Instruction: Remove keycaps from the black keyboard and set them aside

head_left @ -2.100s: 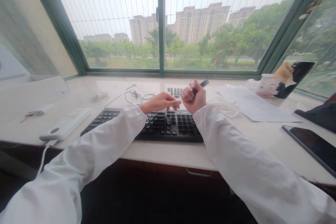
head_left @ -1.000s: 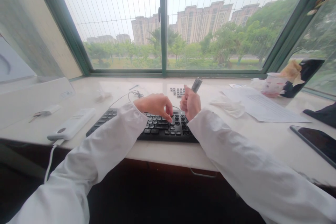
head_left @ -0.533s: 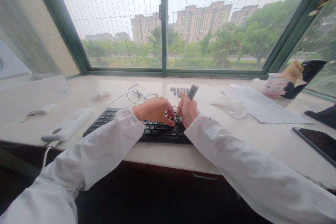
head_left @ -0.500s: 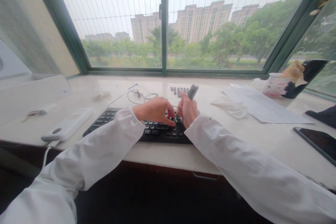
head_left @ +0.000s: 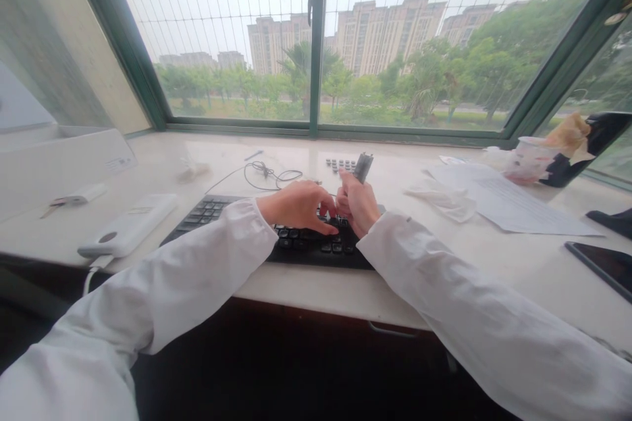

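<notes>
Left hand (head_left: 296, 206): in a white sleeve, over the right half of the black keyboard (head_left: 316, 247); fingers (head_left: 323, 227) curled downward, tips on the keys; any hold on a key impossible to tell from this view.

Right hand (head_left: 356, 204): just beside the left hand, at the keyboard's upper right edge; fingers (head_left: 345, 200) closed firmly around a small grey stick-shaped object (head_left: 363, 168).

Held object: nearly upright, tilted slightly right, upper end projecting above the fist; exact kind too small to tell.

Keyboard: flat on the white worktop (head_left: 306, 293), near the front edge, centre of frame; right half partly hidden under both hands.

Keycaps: small group of loose black keycaps (head_left: 340, 164) on the worktop, beyond the keyboard, just left of the held object's tip.

Left of hands: white power bank (head_left: 127, 227) with white cable, lower left; thin black cable (head_left: 269, 173) looped behind the keyboard.

Right of hands: crumpled tissue (head_left: 439, 204), printed sheets (head_left: 518, 207), black phone (head_left: 600, 270) at the right edge.

Upper right: patterned paper cup (head_left: 528, 161) on the worktop.

Background: green-framed window (head_left: 318, 46), with trees and tower blocks beyond.
</notes>
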The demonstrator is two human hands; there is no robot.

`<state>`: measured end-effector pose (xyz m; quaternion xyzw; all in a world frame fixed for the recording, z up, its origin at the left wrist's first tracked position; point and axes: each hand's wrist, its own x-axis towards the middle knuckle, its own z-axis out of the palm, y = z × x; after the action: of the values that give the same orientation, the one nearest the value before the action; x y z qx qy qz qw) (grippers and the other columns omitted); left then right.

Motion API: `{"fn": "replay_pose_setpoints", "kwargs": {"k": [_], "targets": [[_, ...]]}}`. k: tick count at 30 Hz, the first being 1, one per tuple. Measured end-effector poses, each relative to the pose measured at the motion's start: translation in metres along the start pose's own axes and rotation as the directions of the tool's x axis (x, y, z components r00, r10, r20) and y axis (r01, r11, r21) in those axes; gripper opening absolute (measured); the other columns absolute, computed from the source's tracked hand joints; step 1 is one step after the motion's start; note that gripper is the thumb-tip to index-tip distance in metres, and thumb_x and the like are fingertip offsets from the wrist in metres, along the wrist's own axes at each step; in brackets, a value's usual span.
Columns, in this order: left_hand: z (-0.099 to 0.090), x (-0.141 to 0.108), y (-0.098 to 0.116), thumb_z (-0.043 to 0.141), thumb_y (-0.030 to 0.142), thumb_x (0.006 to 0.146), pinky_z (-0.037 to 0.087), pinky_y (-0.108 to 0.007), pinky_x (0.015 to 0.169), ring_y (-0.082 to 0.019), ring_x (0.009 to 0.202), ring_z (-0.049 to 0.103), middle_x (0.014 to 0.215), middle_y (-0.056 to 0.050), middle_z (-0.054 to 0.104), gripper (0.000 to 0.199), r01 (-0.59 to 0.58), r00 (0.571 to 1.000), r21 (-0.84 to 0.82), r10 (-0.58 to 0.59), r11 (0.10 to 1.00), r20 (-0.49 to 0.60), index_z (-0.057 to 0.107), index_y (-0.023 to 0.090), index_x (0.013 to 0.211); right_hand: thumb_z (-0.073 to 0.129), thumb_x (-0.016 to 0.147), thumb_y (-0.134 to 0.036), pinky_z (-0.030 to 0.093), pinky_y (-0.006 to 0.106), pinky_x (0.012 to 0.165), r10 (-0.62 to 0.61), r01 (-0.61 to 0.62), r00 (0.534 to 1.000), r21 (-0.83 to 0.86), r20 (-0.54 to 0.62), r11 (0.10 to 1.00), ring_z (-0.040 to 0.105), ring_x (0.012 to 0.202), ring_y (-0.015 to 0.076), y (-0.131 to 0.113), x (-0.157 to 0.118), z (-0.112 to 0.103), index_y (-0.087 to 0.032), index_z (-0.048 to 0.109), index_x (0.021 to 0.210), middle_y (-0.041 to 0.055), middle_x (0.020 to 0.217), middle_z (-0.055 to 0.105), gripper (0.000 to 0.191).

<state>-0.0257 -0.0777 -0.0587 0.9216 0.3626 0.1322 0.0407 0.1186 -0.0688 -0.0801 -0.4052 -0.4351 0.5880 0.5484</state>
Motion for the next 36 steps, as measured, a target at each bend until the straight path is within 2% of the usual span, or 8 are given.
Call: {"fn": "replay_pose_setpoints", "kwargs": {"k": [7,10,15,18,24,27,32,36], "targets": [[-0.003,-0.001,-0.018,0.075,0.055,0.066,0.036,-0.022,0.06,-0.01,0.062,0.055,0.079,0.001,0.069,0.042,0.092,0.993,-0.216,-0.074,0.972,0.092,0.071,0.019,0.087,0.051,0.09,-0.041,0.013,0.023,0.033,0.026,-0.034,0.974,0.034,0.224,0.999,0.017,0.029,0.0054,-0.001,0.008,-0.002,-0.023,0.022,0.049,-0.008,0.033,0.021,0.054],[0.0,-0.001,-0.021,0.075,0.052,0.068,0.036,-0.022,0.062,-0.009,0.063,0.054,0.079,0.003,0.067,0.038,0.069,0.994,-0.307,-0.039,0.949,0.1,0.071,0.02,0.088,0.056,0.087,-0.045,0.013,0.023,0.033,0.043,-0.05,0.956,0.016,0.292,0.999,0.018,0.029,0.0052,-0.002,0.011,-0.002,-0.023,0.024,0.049,-0.0079,0.034,0.023,0.055],[0.005,0.001,-0.023,0.076,0.051,0.067,0.038,-0.023,0.064,-0.012,0.069,0.057,0.078,0.001,0.067,0.039,0.077,0.995,-0.374,-0.045,0.924,0.094,0.072,0.018,0.087,0.06,0.083,-0.049,0.015,0.023,0.033,0.113,-0.108,0.867,-0.04,0.486,0.993,0.018,0.029,0.0051,-0.003,0.017,-0.004,-0.022,0.025,0.047,-0.0078,0.034,0.024,0.057],[0.007,0.001,-0.026,0.076,0.051,0.067,0.039,-0.023,0.066,-0.014,0.072,0.058,0.078,0.0,0.067,0.04,0.074,0.995,-0.389,-0.041,0.918,0.094,0.073,0.018,0.089,0.062,0.081,-0.052,0.016,0.023,0.033,0.127,-0.108,0.824,-0.067,0.553,0.992,0.019,0.029,0.0049,-0.002,0.021,-0.006,-0.022,0.023,0.046,-0.008,0.034,0.022,0.06],[0.008,0.002,-0.028,0.076,0.046,0.069,0.041,-0.023,0.071,-0.014,0.075,0.06,0.082,0.0,0.068,0.035,0.014,0.996,-0.412,0.026,0.911,0.09,0.072,0.018,0.089,0.064,0.076,-0.056,0.016,0.022,0.031,0.11,-0.06,0.8,-0.104,0.59,0.993,0.018,0.028,0.0044,0.003,0.024,-0.007,-0.023,0.022,0.045,-0.008,0.032,0.023,0.062],[0.008,0.003,-0.024,0.075,0.047,0.07,0.042,-0.023,0.072,-0.015,0.077,0.061,0.082,0.001,0.069,0.033,0.002,0.996,-0.364,0.032,0.931,0.086,0.072,0.019,0.087,0.067,0.075,-0.054,0.017,0.022,0.032,0.038,0.014,0.813,-0.084,0.581,0.996,0.021,0.029,0.0047,0.004,0.019,-0.006,-0.022,0.028,0.047,-0.0087,0.034,0.025,0.058],[0.01,0.004,-0.015,0.078,0.046,0.067,0.044,-0.024,0.074,-0.017,0.084,0.062,0.087,0.001,0.07,0.034,-0.052,0.998,-0.332,0.056,0.942,0.004,0.07,0.018,0.085,0.071,0.074,-0.052,0.018,0.021,0.035,-0.061,0.166,0.802,-0.124,0.594,0.978,0.027,0.032,0.0052,0.005,0.01,-0.007,-0.02,0.038,0.05,-0.0079,0.036,0.032,0.051],[0.015,0.002,-0.015,0.078,0.048,0.068,0.045,-0.023,0.075,-0.016,0.083,0.063,0.086,0.001,0.07,0.036,-0.058,0.998,-0.35,0.051,0.935,-0.029,0.07,0.019,0.087,0.068,0.075,-0.054,0.018,0.022,0.035,-0.116,0.211,0.791,-0.09,0.601,0.973,0.026,0.032,0.0048,0.004,0.007,-0.009,-0.02,0.039,0.051,-0.0085,0.037,0.031,0.051]]}}
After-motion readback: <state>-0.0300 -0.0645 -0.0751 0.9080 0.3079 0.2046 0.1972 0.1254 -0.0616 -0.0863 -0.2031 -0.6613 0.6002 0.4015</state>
